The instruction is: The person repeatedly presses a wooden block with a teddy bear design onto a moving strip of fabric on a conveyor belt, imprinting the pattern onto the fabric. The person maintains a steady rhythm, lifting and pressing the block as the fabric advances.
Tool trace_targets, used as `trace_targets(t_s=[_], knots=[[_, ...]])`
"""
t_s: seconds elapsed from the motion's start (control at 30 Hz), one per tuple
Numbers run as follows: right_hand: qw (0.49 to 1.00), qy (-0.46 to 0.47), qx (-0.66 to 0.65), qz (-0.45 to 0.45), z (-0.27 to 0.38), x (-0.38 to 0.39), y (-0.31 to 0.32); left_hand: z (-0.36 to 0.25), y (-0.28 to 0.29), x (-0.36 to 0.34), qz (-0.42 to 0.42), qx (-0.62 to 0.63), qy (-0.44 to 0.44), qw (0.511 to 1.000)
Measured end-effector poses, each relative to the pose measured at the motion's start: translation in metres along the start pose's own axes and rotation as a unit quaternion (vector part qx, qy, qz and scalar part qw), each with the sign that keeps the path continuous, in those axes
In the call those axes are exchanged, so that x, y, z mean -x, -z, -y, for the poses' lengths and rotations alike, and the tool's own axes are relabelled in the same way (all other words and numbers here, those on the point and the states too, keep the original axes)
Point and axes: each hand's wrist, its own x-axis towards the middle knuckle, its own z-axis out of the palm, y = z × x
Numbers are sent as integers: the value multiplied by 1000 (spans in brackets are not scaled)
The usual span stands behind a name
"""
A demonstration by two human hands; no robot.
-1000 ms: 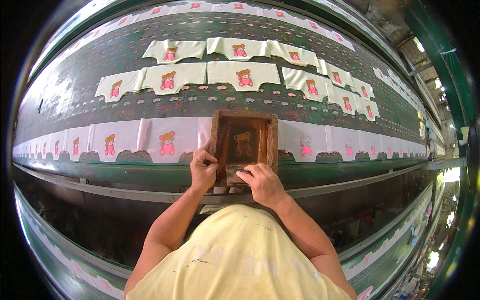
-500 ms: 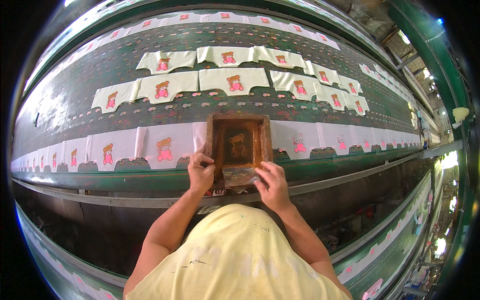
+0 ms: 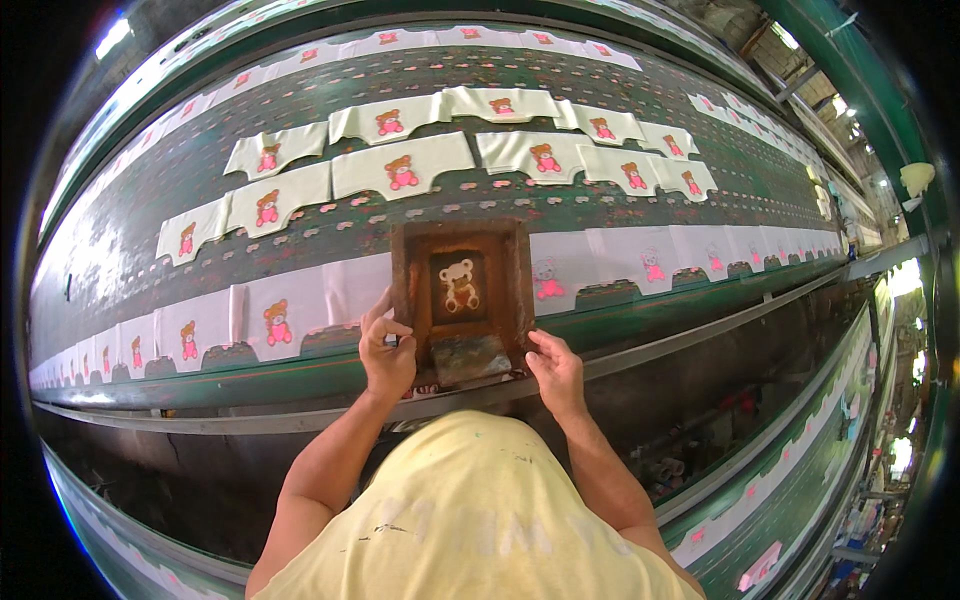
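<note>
A brown, stained wooden screen-printing frame [image 3: 523,280] is held between my hands over the near row of cloth pieces. Through its mesh a pale teddy bear pattern [image 3: 459,285] shows. A smeared grey flat piece [image 3: 470,360] sits at its near end. My left hand [image 3: 388,352] grips the near left corner, fingers curled with thumb and forefinger together. At the near right corner my right hand [image 3: 556,372] pinches the edge. Left of the frame lies a white cloth piece [image 3: 262,290] with a brown and pink bear; a cloth piece [image 3: 575,255] to its right bears a mostly pink one.
The long dark green table [image 3: 330,230] has a paint-spotted top. Two middle rows of printed cloth [image 3: 440,165] and a far row [image 3: 360,48] lie beyond the frame. A metal rail [image 3: 250,420] runs along the near edge. Another table [image 3: 760,510] stands at lower right.
The frame has shifted rightward along the near row, and its bear pattern now looks paler. My hands have moved with it; my view has swung to the right.
</note>
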Motion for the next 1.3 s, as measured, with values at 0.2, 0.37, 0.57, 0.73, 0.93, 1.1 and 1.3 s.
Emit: trace_targets(t_s=[0.2, 0.37, 0.57, 0.73, 0.93, 1.1, 1.3], knots=[[1000, 29, 3, -9, -26, -20, 93, -8, -103, 9, -1, 5, -4, 1000], [998, 48, 41, 12, -32, -36, 153, -5, -158, 17, -16, 58, 54, 997], [997, 64, 24, 37, -26, -43, 182, -8, -172, 18, -35, 192, 168, 966], [943, 275, 187, 16, -9, -47, 185, -18, -174, 18, -32, 184, 206, 961], [894, 363, 225, 137, 21, -54, 162, -7, -173, 22, -22, 205, 181, 962], [851, 376, 306, 203, 32, -70, 148, -9, -179, 22, -22, 147, 209, 966], [844, 374, 322, 210, 46, -88, 132, -4, -178, 24, -25, 61, 183, 981]])
